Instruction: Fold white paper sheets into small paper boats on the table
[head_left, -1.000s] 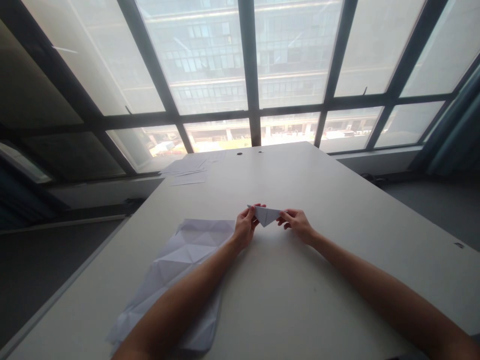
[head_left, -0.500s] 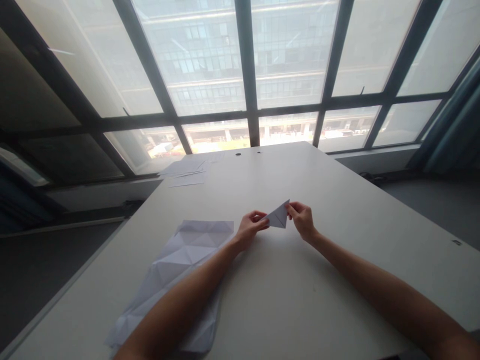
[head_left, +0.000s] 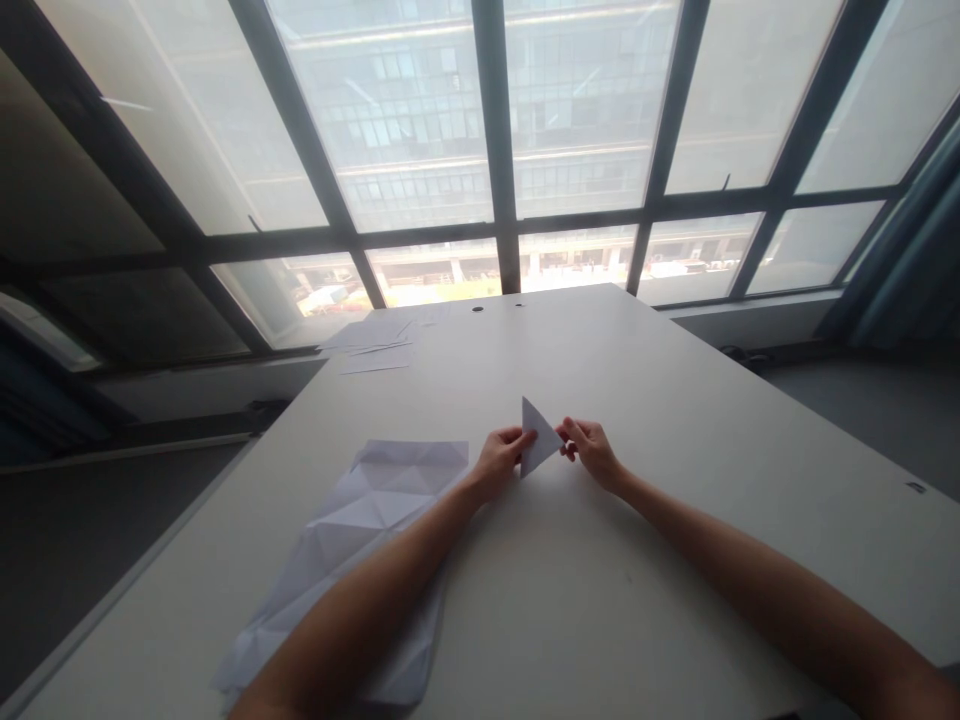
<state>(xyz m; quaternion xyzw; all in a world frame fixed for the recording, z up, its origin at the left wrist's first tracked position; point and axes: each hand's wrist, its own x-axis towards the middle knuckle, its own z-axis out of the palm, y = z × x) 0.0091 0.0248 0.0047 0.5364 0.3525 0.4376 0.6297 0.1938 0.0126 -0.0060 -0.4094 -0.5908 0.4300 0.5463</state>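
Observation:
A small white folded paper triangle [head_left: 538, 449] is held up over the middle of the white table, one point facing right. My left hand [head_left: 496, 464] pinches its left edge, the thumb lying on the near face. At the right-hand point, the fingertips of my right hand [head_left: 595, 455] are closed on the paper's tip; the exact contact is too small to see clearly. Beside my left forearm lies a large creased white paper sheet [head_left: 375, 510], partly covered by that arm.
Several loose white sheets [head_left: 375, 340] lie at the table's far left corner. The white table [head_left: 675, 480] reaches toward tall framed windows [head_left: 577, 110]. Small dark holes [head_left: 478, 309] show near its far edge. A blue curtain [head_left: 892, 250] hangs at the right.
The folded paper has been turned between my hands, so a point now faces right and a straight edge stands at left. My right hand has shifted slightly left and down.

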